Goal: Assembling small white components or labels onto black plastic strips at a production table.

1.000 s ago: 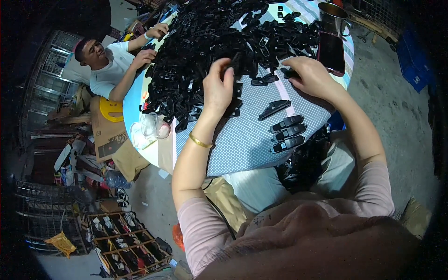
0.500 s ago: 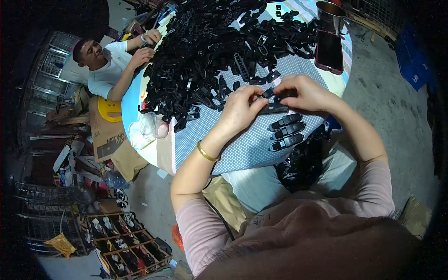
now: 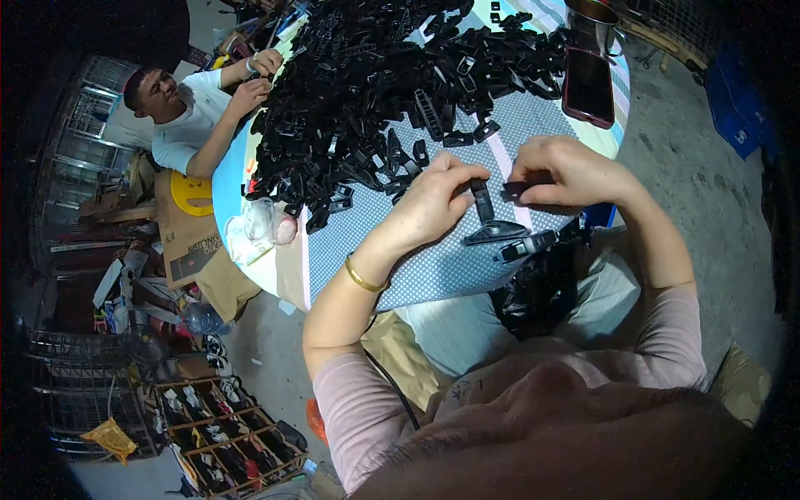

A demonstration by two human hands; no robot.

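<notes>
My left hand (image 3: 433,196) is closed, with thumb and fingers pinching the upper end of a black plastic buckle-like part (image 3: 482,202). The part's lower end meets another black piece (image 3: 498,232) lying on the dotted tablecloth. To its right, my right hand (image 3: 565,172) is closed around a small dark plastic piece (image 3: 533,180), partly covered by the fingers. Close to the near table edge lies a black clip (image 3: 528,246), with more dark parts at the edge beside it. Beyond both hands spreads a large heap of black plastic parts (image 3: 358,108).
A phone (image 3: 588,88) and a metal cup (image 3: 593,29) stand at the far right. Clear plastic wrapping (image 3: 260,223) lies at the table's left. Across the heap, another person (image 3: 192,117) has both hands at the table edge. A blue crate (image 3: 737,104) is on the floor.
My hands have moved apart, each with a black piece. The row of clips near the front edge has broken up; some have shifted right toward the edge.
</notes>
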